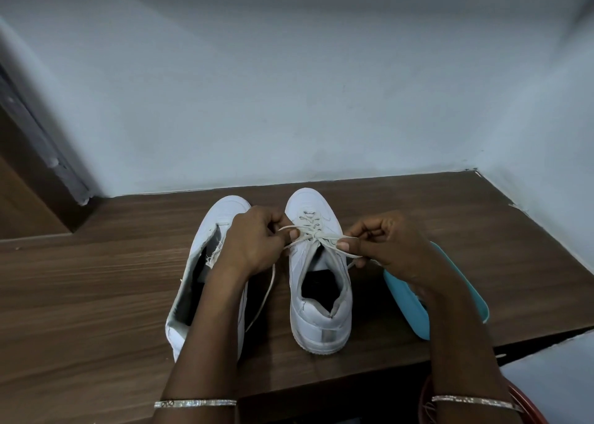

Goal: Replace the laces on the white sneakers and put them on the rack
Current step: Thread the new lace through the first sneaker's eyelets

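One white sneaker (316, 314) stands upright on the table (96, 279), toe to the wall, squarely between the hands. Its lace (313, 230) is pinched at both ends by left hand (254, 240) and right hand (385, 240) and drawn outward, likely snugging the crossings before knotting. The second sneaker (221, 217), no lace showing, waits beside. Rack not visible.

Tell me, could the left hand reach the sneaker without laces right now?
Probably yes: the left hand is right over the unlaced sneaker with nothing between, though it pinches the lace and would need to let go.
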Demonstrator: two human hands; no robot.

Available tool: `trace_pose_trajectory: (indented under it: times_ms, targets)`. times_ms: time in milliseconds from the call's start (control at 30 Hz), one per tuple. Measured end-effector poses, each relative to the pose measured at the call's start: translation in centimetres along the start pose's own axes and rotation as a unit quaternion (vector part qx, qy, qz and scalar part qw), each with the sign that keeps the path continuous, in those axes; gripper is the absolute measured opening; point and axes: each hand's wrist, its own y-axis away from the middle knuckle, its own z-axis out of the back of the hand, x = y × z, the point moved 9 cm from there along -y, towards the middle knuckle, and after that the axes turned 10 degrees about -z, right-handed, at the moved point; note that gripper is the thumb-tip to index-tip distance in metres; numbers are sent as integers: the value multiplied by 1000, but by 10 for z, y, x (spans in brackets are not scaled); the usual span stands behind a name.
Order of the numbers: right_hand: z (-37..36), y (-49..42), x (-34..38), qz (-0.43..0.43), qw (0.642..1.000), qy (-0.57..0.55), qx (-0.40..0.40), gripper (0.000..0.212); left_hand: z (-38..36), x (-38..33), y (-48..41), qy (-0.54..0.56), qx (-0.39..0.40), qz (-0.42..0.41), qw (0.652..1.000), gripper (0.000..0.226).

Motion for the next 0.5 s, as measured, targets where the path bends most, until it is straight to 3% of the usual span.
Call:
trace_pose_trajectory:
  times_ms: [133,333,500]
  targets:
    - [2,-2,1,25,1000,16,-6,12,1,3,2,-3,9,19,1000,26]
    - [6,-2,0,37,998,36,-27,26,3,9,5,4,-12,50,999,21]
    - [8,-1,-1,32,999,27,-33,18,1,9,7,32,15,46,998,13]
